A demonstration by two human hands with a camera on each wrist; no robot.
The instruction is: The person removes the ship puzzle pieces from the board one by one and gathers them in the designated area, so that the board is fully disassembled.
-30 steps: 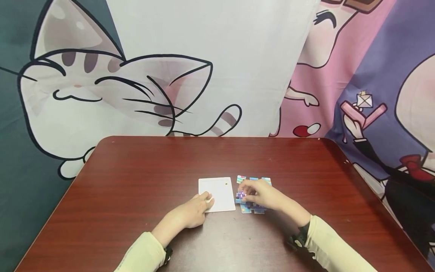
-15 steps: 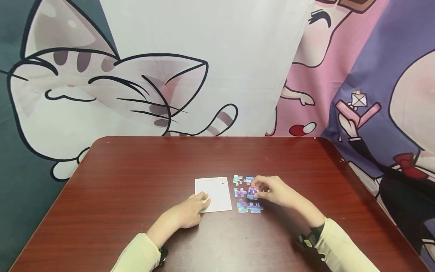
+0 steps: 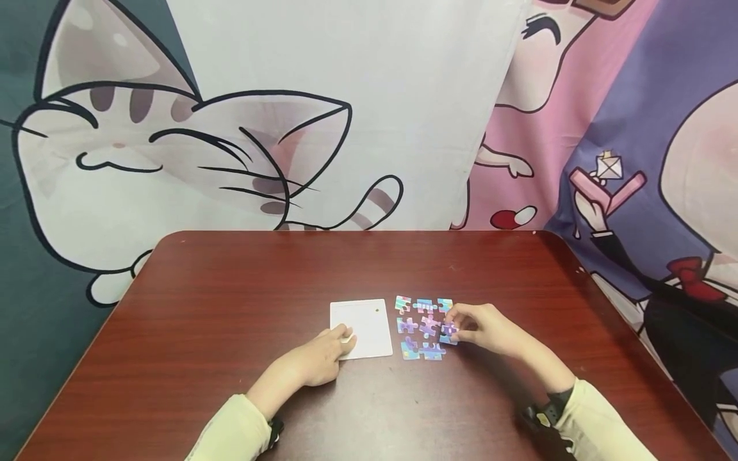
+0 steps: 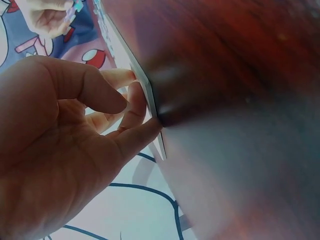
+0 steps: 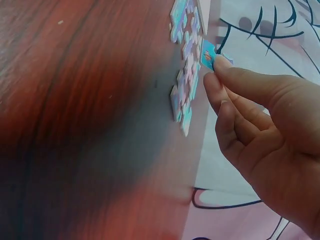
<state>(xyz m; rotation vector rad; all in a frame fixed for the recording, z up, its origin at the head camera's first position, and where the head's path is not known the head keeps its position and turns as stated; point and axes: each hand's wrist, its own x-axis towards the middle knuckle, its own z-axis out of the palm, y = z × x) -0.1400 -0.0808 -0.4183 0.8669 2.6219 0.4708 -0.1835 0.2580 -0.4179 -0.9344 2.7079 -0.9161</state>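
Note:
In the head view my left hand (image 3: 319, 357) rests on the lower left of a white square board (image 3: 369, 326). The left wrist view shows its fingertips (image 4: 155, 122) against the board's surface and edge, with the thumb apart from it. My right hand (image 3: 487, 328) pinches a blue-purple jigsaw puzzle piece (image 3: 448, 331) between thumb and fingers, at the right side of the loose pieces. The right wrist view shows this piece (image 5: 208, 54) tilted at the fingertips and apart from the table. Part of it is hidden by the fingers.
Several jigsaw pieces (image 3: 428, 325) lie in spaced rows just right of the board, on a reddish-brown wooden table (image 3: 254, 288). A cartoon-printed backdrop (image 3: 403, 96) hangs behind the table's far edge.
My right hand has moved right across the rows with the pinched piece, uncovering the middle and top right pieces. My left hand stays on the board; the head view has shifted slightly.

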